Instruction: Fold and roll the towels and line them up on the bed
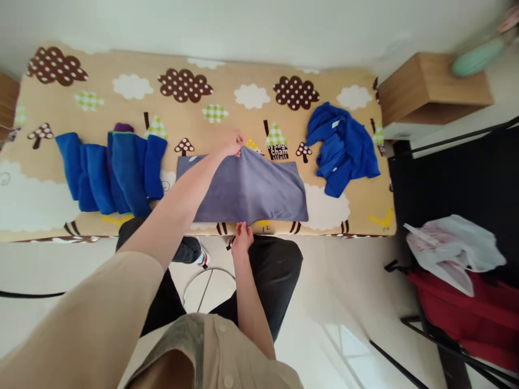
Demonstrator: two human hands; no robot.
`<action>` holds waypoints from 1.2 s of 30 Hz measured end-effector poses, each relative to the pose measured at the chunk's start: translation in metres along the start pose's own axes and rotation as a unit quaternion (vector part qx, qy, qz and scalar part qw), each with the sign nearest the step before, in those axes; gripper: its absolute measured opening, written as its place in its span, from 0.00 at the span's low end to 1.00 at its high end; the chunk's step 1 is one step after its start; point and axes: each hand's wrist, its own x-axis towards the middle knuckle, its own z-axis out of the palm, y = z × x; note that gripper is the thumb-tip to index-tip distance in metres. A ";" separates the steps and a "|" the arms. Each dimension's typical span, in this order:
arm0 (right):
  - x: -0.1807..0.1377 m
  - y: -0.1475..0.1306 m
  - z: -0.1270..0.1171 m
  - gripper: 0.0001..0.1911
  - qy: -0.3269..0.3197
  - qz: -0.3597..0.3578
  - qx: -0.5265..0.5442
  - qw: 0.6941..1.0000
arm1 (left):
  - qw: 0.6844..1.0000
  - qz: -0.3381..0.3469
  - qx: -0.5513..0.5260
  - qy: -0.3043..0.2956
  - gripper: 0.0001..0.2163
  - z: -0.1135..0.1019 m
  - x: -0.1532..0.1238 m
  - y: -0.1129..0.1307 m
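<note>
A grey-purple towel (267,189) lies spread lengthwise along the bed's near edge. At its far long edge, my left hand (234,144) pinches the cloth near the middle and lifts it a little, so a ridge runs across. My right hand (244,237) grips the near long edge, almost straight below the left one. My left forearm hides part of the towel's left half. Several blue folded towels (132,173) stand in a row to the left, with a bit of purple cloth (124,127) behind them. To the right sits a crumpled heap of blue towels (343,146).
The patterned bedspread (219,129) meets a white wall at the back. A wooden cabinet (425,86) stands at the right. Below it, a white plastic bag (454,248) rests on red cloth (466,308). A round metal stool base (206,286) shows between my legs.
</note>
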 end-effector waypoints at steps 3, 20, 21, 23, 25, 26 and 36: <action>-0.015 -0.017 -0.009 0.14 -0.009 -0.088 -0.045 0.995 | 0.999 0.027 -0.029 0.030 0.10 -0.032 -0.025 0.015; -0.126 -0.282 0.032 0.30 -0.188 -0.562 -0.066 0.803 | 0.923 0.258 -0.211 0.190 0.15 -0.239 -0.256 0.085; -0.136 -0.293 0.038 0.30 -0.201 -0.564 -0.060 0.798 | 0.917 0.272 -0.219 0.194 0.16 -0.248 -0.265 0.088; -0.156 -0.309 0.048 0.30 -0.227 -0.564 -0.046 0.793 | 0.906 0.294 -0.228 0.203 0.17 -0.263 -0.282 0.093; -0.172 -0.320 0.054 0.30 -0.247 -0.559 -0.035 0.791 | 0.899 0.309 -0.224 0.214 0.17 -0.276 -0.296 0.097; -0.179 -0.324 0.056 0.30 -0.256 -0.555 -0.035 0.790 | 0.897 0.313 -0.219 0.221 0.17 -0.281 -0.302 0.097; -0.193 -0.321 0.052 0.27 -0.335 -0.490 -0.172 0.786 | 0.904 0.236 -0.266 0.237 0.17 -0.285 -0.345 0.051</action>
